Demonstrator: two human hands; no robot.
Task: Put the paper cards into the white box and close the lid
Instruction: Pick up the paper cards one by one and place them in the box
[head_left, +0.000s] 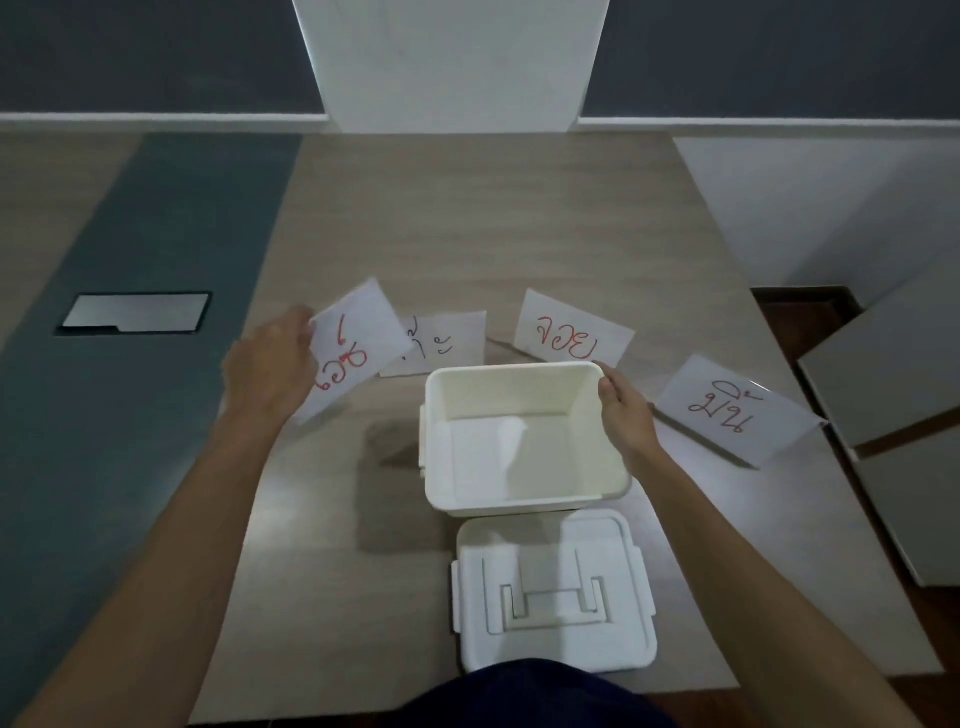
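Observation:
The white box (524, 499) stands open in the middle of the wooden table, nothing inside it. Its lid (553, 587) lies flat on the table just in front of the box. My left hand (270, 364) holds a paper card with red writing (353, 348) lifted off the table, left of the box. My right hand (626, 410) rests against the box's right rim. Three more cards lie beyond the box: one partly hidden behind the held card (447, 343), one with red writing (571, 332), and one at the right (732, 410).
A dark green strip (130, 364) runs down the table's left side, with a metal hatch (135, 313) set in it. Grey cabinet panels (893, 395) stand off the table's right edge. A white pillar (452, 62) rises behind the table.

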